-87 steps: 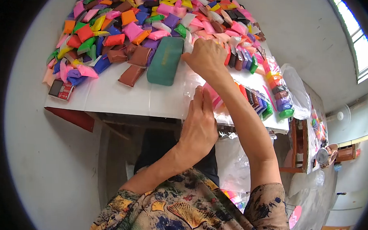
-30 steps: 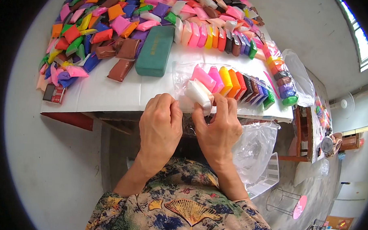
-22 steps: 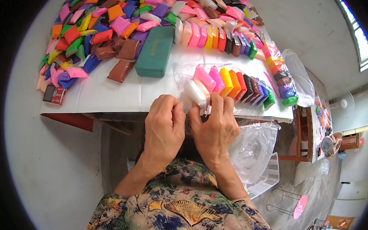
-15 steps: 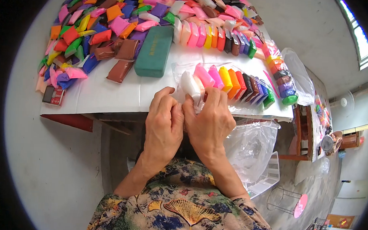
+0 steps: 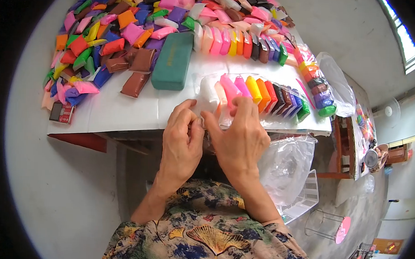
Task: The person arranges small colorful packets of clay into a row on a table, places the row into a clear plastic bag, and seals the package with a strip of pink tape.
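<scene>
A clear plastic bag (image 5: 226,120) lies at the table's front edge around a row of coloured packets. The row runs from a white packet (image 5: 209,95) through pink, yellow (image 5: 253,89), orange, red, black, brown and blue to a green packet (image 5: 303,112). My left hand (image 5: 183,137) is closed at the bag's near left corner, thumb against curled fingers, apparently pinching the film. Over the bag's near edge, my right hand (image 5: 242,142) has its thumb spread from its fingers. Its fingertips are by the pink packet (image 5: 230,89), and its thumb is close to my left thumb.
A green box (image 5: 172,62) stands left of the bag. Behind are a second packet row (image 5: 240,43) and a large heap of packets (image 5: 124,30). A filled bag (image 5: 319,85) lies right; a phone (image 5: 62,113) sits front left. Below hang clear bags (image 5: 286,164) above a white basket (image 5: 308,194).
My right thumb and fingers have spread apart and moved off the white packet. The white packet now sits more upright beside the others. My left hand stays by the bag's corner.
</scene>
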`<action>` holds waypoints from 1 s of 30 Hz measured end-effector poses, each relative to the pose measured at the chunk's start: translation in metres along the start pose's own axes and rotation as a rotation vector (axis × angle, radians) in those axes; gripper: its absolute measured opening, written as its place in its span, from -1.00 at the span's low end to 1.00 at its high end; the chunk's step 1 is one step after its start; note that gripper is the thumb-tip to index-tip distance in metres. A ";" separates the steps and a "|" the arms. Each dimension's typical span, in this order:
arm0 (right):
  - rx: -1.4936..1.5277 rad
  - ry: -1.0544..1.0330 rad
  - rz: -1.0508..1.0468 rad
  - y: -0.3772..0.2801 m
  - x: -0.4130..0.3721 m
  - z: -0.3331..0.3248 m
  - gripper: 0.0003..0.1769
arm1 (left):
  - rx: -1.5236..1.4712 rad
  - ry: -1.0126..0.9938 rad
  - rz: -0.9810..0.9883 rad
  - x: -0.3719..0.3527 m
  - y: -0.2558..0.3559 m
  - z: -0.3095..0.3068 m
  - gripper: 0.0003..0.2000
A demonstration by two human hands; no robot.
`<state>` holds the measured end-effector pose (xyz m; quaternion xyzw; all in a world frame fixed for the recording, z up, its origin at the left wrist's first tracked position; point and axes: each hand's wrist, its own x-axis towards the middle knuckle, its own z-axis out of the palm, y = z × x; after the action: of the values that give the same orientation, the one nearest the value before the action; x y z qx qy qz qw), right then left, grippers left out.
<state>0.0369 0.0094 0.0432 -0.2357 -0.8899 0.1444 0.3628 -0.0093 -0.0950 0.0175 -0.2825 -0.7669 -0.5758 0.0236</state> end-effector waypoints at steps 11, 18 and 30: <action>0.176 0.028 0.015 0.008 0.002 0.030 -0.78 | 0.133 -0.037 0.102 0.004 -0.003 -0.002 -0.90; 0.171 0.112 -0.113 0.009 -0.007 0.015 -0.77 | -0.037 -0.033 -0.026 0.008 0.002 -0.003 -0.86; 0.002 0.179 -0.153 0.010 0.014 0.033 -0.65 | -0.060 -0.062 -0.107 0.006 0.003 -0.003 -0.90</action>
<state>0.0075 0.0219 0.0239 -0.1789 -0.8692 0.0953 0.4510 -0.0142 -0.0950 0.0235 -0.2591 -0.7637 -0.5899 -0.0394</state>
